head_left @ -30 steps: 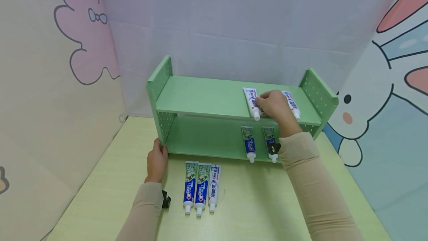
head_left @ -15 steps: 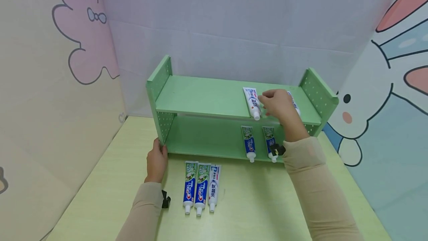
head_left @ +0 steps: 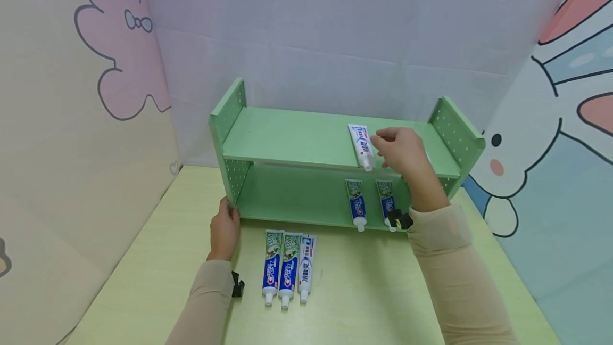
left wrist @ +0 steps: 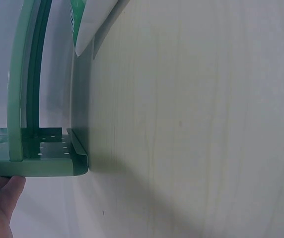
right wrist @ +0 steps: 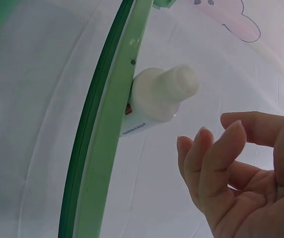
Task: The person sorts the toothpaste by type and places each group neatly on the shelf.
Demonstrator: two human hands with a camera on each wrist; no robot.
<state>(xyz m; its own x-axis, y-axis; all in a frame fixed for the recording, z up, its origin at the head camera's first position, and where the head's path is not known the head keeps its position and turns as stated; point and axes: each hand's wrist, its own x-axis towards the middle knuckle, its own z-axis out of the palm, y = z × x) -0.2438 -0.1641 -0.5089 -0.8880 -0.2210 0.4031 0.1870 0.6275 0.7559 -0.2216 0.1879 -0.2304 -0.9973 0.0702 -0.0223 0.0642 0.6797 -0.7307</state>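
A green two-tier shelf stands on the table. My left hand grips the lower front edge of its left side panel; the left wrist view shows those fingers against the green edge. Over the upper tier hovers my right hand, fingers loosely bent and holding nothing. Just left of it lies a white toothpaste tube, whose cap juts past the shelf edge in the right wrist view. A second white tube on that tier is almost wholly hidden behind my right hand.
On the lower tier lie two blue-green toothpaste tubes, one left and one right, partly covered by the black wrist camera. Before the shelf, two blue-green tubes and a white one lie side by side on the table.
My right hand has let go of the left white tube on the upper tier and drawn slightly right, covering the other white tube. My left hand stays on the shelf.
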